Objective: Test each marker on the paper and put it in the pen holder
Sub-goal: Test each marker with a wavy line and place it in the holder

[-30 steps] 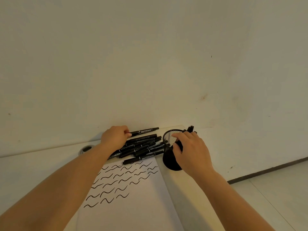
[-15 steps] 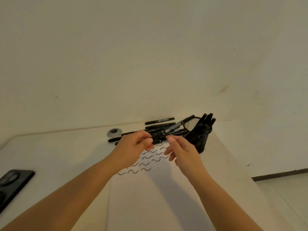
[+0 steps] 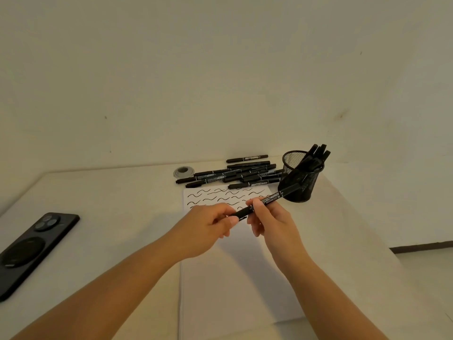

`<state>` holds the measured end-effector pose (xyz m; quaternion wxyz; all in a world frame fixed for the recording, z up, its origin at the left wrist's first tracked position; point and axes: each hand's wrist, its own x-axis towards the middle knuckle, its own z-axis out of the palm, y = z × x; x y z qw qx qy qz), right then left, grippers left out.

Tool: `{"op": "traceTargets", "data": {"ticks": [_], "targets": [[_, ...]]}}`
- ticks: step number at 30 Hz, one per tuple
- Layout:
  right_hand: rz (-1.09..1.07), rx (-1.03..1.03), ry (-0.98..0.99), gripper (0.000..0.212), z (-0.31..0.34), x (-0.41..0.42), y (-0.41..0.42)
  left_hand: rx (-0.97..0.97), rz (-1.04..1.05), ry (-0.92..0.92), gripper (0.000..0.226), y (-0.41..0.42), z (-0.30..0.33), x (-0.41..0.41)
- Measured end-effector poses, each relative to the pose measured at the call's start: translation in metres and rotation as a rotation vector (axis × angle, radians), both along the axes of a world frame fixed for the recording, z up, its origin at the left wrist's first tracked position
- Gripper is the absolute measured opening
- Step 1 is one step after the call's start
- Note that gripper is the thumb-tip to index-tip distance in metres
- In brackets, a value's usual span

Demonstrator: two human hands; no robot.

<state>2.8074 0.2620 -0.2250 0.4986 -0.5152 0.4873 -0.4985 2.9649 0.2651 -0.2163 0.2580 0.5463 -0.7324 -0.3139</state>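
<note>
A black marker (image 3: 268,199) is held above the white paper (image 3: 235,266), slanting up to the right. My left hand (image 3: 208,227) pinches its near end, and my right hand (image 3: 272,219) grips its middle. Wavy black test lines cover the paper's far part. A pile of several black markers (image 3: 235,174) lies beyond the paper. The black mesh pen holder (image 3: 300,177) stands at the far right with several markers leaning in it.
A dark phone (image 3: 31,246) lies face down at the table's left. A small grey round cap (image 3: 183,171) sits left of the marker pile. The wall runs right behind the table, and the table's right edge drops to the floor.
My left hand picked a marker from the pile and brought it over the paper. My right hand left the pen holder and took hold of the marker's middle.
</note>
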Motion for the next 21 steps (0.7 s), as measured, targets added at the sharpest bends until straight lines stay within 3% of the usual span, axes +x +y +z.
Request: {"op": "traceTargets", "data": {"ticks": [6, 9, 11, 15, 21], "targets": [[-0.13, 0.05, -0.072, 0.027, -0.012, 0.013, 0.006, -0.176, 0.093, -0.145, 0.021, 0.016, -0.003, -0.01], [-0.315, 0.128, -0.198, 0.027, -0.011, 0.004, -0.004, -0.388, 0.168, -0.415, 0.023, 0.02, -0.012, -0.004], [-0.496, 0.127, -0.258, 0.025, -0.005, -0.022, -0.015, -0.423, 0.229, -0.522, 0.025, 0.023, -0.022, 0.015], [-0.531, -0.069, 0.048, 0.017, -0.006, -0.056, -0.025, -0.264, 0.201, -0.371, 0.021, 0.017, -0.036, 0.043], [-0.198, -0.052, 0.26, 0.014, -0.02, -0.021, -0.054, -0.243, 0.191, -0.257, 0.024, -0.002, -0.049, 0.027]]}}
